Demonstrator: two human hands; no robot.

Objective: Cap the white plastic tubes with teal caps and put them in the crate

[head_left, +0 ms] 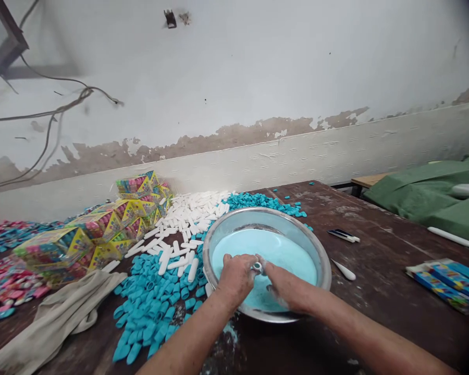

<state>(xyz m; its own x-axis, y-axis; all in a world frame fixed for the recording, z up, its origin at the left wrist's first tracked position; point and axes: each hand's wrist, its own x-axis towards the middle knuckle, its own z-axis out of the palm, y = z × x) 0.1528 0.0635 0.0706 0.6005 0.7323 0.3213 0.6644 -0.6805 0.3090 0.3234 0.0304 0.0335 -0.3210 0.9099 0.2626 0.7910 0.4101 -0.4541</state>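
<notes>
A round metal basin [320,260] holds pale blue powder [281,250] on a dark wooden table [379,271]. Both my hands are inside it, over the near part of the powder. My left hand [236,276] has its fingers curled closed. My right hand [285,285] meets it, and a small white-and-teal cap piece [257,267] is pinched where the two hands touch. Left of the basin lie a heap of teal plastic caps [152,307] and a heap of white tubes [187,219].
Colourful packed boxes [101,224] are stacked at the left with pink and blue pieces beyond. A beige cloth [58,317] lies at the near left. Loose white tubes [344,270], a flat packet [449,284] and green fabric [430,198] are on the right. The wall is close behind.
</notes>
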